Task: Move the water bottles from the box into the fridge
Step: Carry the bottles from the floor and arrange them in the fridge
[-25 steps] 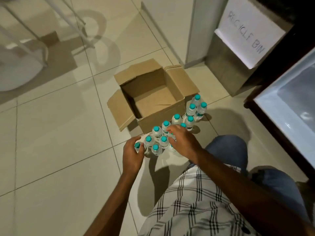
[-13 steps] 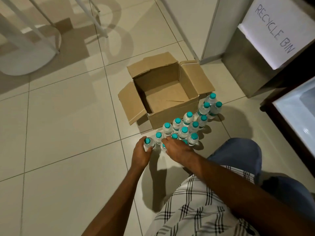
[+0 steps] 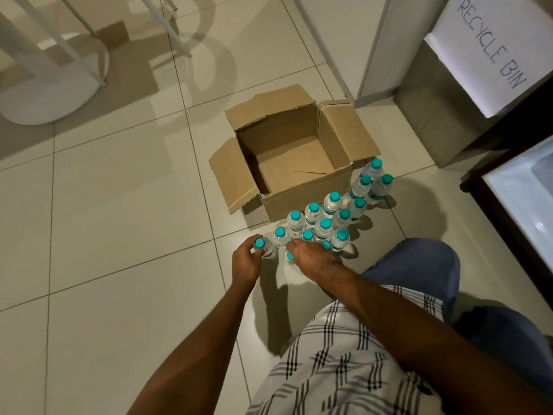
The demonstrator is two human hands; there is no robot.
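Gripping the leftmost bottle (image 3: 264,248) at frame centre, the left hand (image 3: 246,262) curls around it. The right hand (image 3: 311,259) covers two bottles (image 3: 289,256); its grasp cannot be told. The fridge (image 3: 520,199) is cut off at right; the box (image 3: 299,163) sits open.

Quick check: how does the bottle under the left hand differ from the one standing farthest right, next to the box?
The small clear plastic bottle with a teal cap at the group's left end is gripped by the left hand; the teal-capped clear bottle farthest right stands untouched. The first is apart from the empty brown cardboard box; the second is beside the box's right corner, nearer the open fridge. Both stand upright on the floor, capped.
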